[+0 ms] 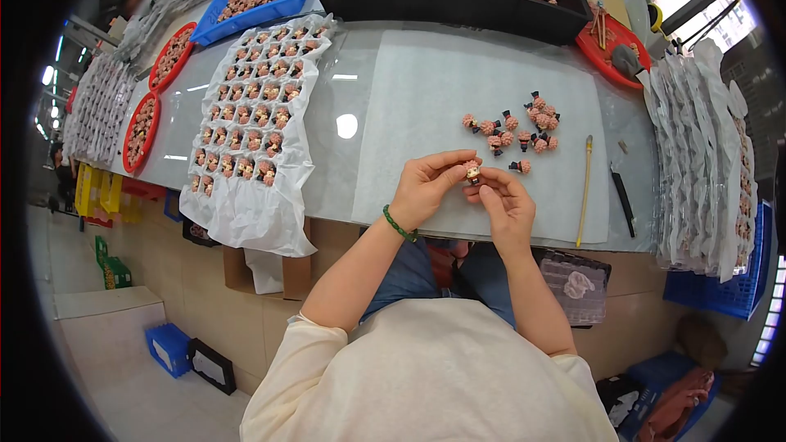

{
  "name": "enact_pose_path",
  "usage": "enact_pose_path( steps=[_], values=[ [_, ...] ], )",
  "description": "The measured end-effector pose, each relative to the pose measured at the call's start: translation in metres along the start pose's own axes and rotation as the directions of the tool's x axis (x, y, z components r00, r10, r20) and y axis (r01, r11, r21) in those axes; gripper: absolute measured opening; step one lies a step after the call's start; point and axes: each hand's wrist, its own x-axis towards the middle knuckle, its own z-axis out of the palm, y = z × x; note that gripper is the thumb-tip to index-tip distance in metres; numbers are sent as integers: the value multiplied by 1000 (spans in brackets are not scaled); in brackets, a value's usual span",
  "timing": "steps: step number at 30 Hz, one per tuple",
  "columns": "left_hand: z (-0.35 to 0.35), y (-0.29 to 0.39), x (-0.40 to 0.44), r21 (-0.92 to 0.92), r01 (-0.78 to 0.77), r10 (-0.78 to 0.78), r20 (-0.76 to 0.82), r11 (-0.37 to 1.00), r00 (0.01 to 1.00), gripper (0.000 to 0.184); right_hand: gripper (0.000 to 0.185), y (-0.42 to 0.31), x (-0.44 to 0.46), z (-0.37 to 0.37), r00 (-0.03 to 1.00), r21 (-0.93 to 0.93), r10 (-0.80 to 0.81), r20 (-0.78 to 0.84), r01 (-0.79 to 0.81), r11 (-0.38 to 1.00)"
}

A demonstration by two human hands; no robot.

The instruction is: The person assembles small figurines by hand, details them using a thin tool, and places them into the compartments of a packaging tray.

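Cream shirt (434, 368) comes nearest. Above the front edge of the worktop (334, 180), left hand (422, 188) and right hand (511, 209) pinch one small figurine (472, 173), grip nearly closed. Loose figurines (542, 115) lie beyond, nearer the right edge; a black tray (450, 6) stands toward the back edge.

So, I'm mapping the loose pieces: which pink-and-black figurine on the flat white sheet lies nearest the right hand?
The pink-and-black figurine just beyond the right hand; the other loose ones lie farther up the white sheet.
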Motion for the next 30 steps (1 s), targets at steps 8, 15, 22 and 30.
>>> enact_pose_path(
  steps=[8,15,22,30],
  values=[
    [-2,-1,0,49,-20,19,31,999,999,21,24,2,-1,2,1000,-16,-8,-19,7,1000],
    [1,0,-1,4,-39,38,28,999,999,20,27,3,-2,3,997,24,-27,-66,29,999],
    [-3,-3,0,28,-26,25,24,999,999,17,33,7,-3,3,981,-80,-163,-108,155,985],
    [-1,0,0,-15,-12,12,26,1000,1000,21,33,9,-4,2,977,-139,-191,-93,177,974]
  ],
)
